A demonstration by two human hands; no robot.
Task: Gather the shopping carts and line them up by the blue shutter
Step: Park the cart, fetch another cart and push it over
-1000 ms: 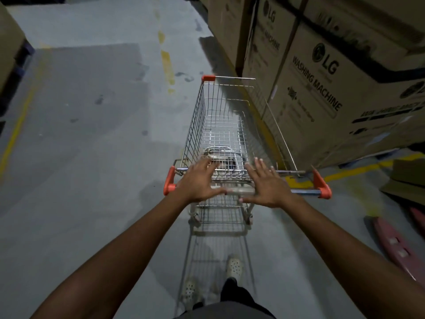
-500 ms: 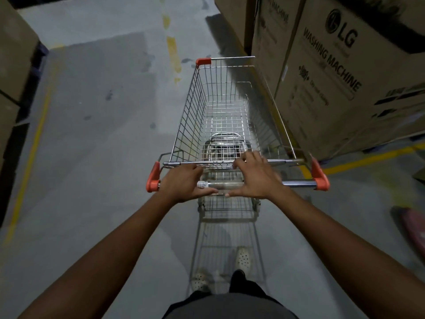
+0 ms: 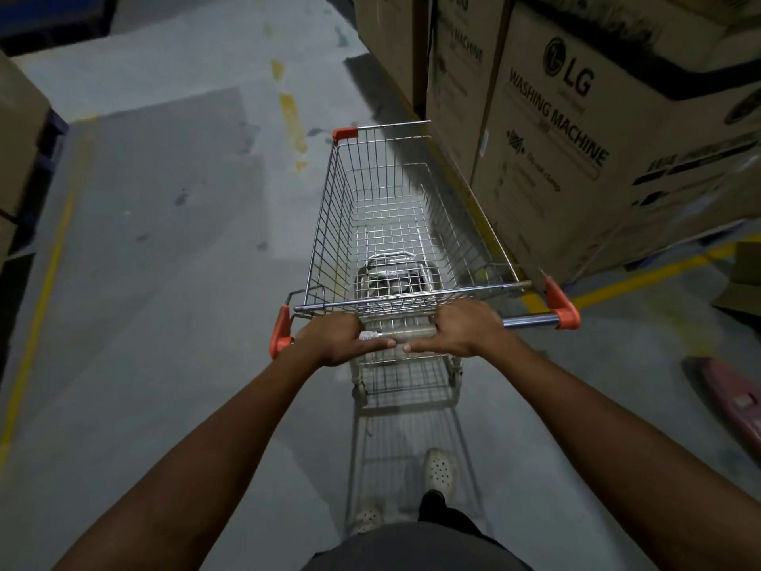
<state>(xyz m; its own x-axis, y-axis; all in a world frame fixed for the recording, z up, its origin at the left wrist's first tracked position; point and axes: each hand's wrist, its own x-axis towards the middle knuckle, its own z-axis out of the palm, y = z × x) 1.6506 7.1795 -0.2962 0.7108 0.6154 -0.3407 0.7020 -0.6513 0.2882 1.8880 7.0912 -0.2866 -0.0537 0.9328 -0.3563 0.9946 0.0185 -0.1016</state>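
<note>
One cart (image 3: 329,224) — wire frame (image 3: 391,270) inside — left grip (image 3: 335,340), right grip (image 3: 463,329) clutching handle (image 3: 531,321).

Cart (image 3: 387,224): one unit, chrome wire basket, nothing loaded. It stands upright and level on the grey floor (image 3: 164,282), nose pointing away, right of the floor's middle, with its right side running close along the floor's right edge. The basket narrows toward the front. Orange bumper (image 3: 345,133) on the front left corner. Handle (image 3: 531,321): chrome bar at the near end, with an orange cap at each end. Seat flap (image 3: 391,274) lies folded against the basket's rear. Wire lower rack (image 3: 405,377) shows beneath the handle. Left hand (image 3: 333,340) and right hand (image 3: 461,329) grip the handle's middle, thumbs nearly touching. Wheels hidden.
</note>
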